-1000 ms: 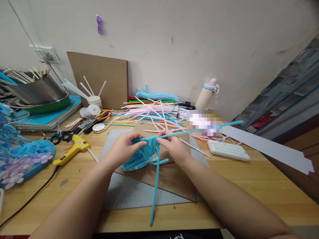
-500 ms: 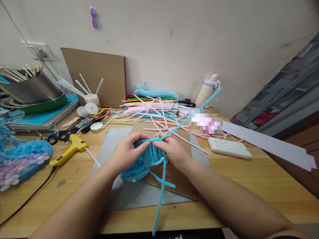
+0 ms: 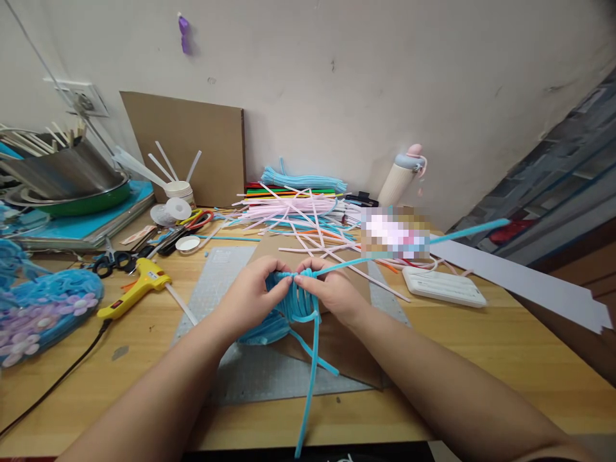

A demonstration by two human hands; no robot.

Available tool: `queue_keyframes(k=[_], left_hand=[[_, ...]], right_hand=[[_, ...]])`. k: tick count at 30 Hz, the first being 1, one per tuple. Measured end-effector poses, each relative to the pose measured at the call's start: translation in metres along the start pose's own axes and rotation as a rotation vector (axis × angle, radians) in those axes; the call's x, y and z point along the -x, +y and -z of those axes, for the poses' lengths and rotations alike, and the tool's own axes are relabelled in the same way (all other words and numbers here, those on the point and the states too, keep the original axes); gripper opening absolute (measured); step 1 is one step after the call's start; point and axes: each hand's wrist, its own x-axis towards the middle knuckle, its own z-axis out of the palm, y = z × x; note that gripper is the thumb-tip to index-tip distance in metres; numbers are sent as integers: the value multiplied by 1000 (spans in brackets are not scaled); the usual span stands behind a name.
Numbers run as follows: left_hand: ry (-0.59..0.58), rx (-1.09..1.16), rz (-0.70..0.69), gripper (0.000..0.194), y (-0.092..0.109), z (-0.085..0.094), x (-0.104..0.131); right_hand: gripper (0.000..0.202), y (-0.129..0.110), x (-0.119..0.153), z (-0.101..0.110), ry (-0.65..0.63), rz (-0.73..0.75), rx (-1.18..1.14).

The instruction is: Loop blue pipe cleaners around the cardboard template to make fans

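Observation:
Over the middle of the mat, my left hand (image 3: 257,292) pinches the top edge of a blue piece made of looped fuzzy stems (image 3: 301,305). Close beside it, my right hand (image 3: 334,289) grips the same edge near the piece's right end. The two thumbs nearly meet. One long blue stem (image 3: 469,230) runs from the piece past my right hand to the upper right. Another blue stem (image 3: 312,391) hangs down toward the table's front edge, and a shorter end points lower right. My left hand hides part of the piece.
Cardboard (image 3: 353,356) lies on a grey cutting mat (image 3: 231,388). To the left are a yellow glue gun (image 3: 137,289), scissors (image 3: 115,256) and a blue flowered item (image 3: 52,308). Pink stems (image 3: 283,212) are heaped behind. At right are a white power bank (image 3: 443,287) and a bottle (image 3: 398,176).
The long blue stem at the right has swung down and farther right. The blue piece has turned slightly in my hands, and both hands keep their hold.

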Motion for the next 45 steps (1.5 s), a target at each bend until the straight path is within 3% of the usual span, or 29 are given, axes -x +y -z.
queue_keyframes(k=[8,25,30,33,36,45], left_hand=[[13,-12,-59,10,4,2,3],[4,34,-4,12,1,-2,3],[20,60,42,15,-1,0,2],[43,71,70,14,-1,1,1],[48,120,41,14,0,1,1],[78,74,78,15,2,1,2]], right_hand=[[18,-14,4,1,-19,53,207],[24,-11,3,5,-71,-89,149],[21,-10,-1,10,-153,19,109],[13,-11,-3,11,-110,71,75],[9,-10,-3,9,-46,76,85],[13,-9,-2,8,-73,74,-53]])
